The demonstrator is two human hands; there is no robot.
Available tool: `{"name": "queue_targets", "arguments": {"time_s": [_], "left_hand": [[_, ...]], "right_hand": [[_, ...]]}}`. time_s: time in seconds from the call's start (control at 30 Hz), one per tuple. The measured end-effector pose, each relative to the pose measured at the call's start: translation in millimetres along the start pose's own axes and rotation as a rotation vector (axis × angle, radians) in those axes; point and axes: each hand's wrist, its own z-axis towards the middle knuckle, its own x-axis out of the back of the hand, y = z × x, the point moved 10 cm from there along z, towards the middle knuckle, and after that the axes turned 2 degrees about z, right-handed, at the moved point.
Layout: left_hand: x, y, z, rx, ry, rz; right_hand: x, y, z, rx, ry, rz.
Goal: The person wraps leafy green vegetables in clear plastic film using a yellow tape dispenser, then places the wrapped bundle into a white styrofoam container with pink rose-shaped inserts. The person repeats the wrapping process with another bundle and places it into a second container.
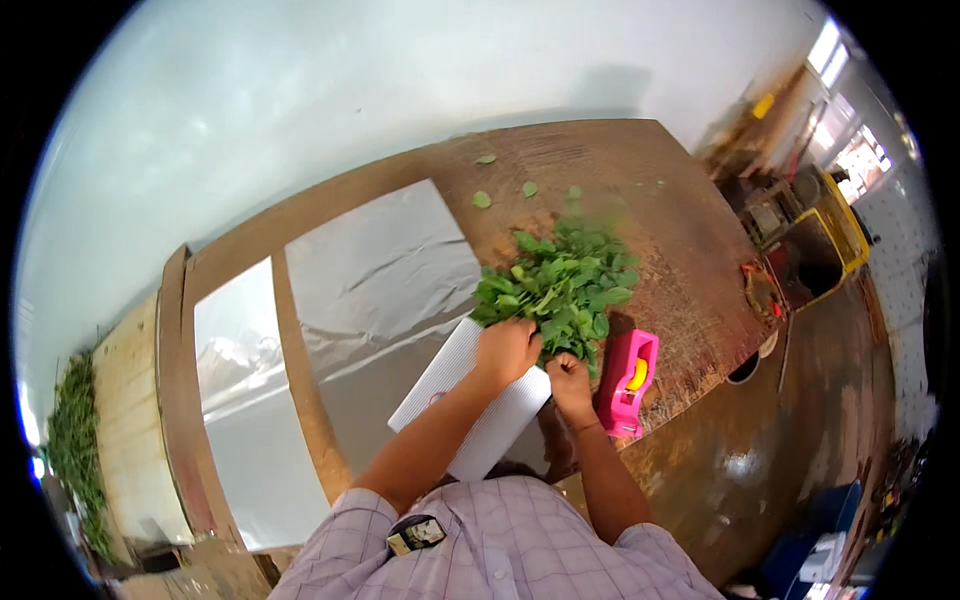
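A bunch of leafy greens (560, 275) lies on the brown table, its leaves spread away from me. My left hand (508, 350) is closed at the near side of the bunch, over the upper part of a white ridged sheet (468, 395). Close by on the right, my right hand (571, 388) has its fingers pinched together against the lowest leaves. What sits between those fingers is hidden. Just right of that hand stands a pink tape dispenser (622, 395) with a yellow roll (638, 374).
Left of the ridged sheet, a silvery plastic sheet (385, 255) and a narrower one (245, 390) lie flat on the table (600, 150). Loose leaves (482, 200) dot the far side. More greens (75, 450) are heaped at far left. A yellow-framed object (845, 235) stands beyond the right edge.
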Motion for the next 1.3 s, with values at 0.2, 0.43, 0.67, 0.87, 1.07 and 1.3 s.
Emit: {"name": "queue_targets", "arguments": {"time_s": [0.2,0.43,0.67,0.87,1.07,1.3], "left_hand": [[120,-44,-97,0.182,0.328,-0.362],[67,-116,-290,1.016,0.185,-0.874],[46,-85,-254,0.801,0.059,-0.983],[146,5,-176,0.485,0.194,-0.903],[176,67,-129,0.277,0.237,-0.947],[168,90,-129,0.226,0.197,-0.964]], "right_hand": [[11,10,1,-0.036,0.007,-0.092],[12,9,-1,-0.133,0.017,-0.12],[7,-3,4,-0.198,-0.026,-0.067],[11,-64,37,-0.235,-0.196,0.148],[-10,-132,21,-0.168,-0.344,0.361],[13,-138,16,-0.077,-0.306,0.355]]}}
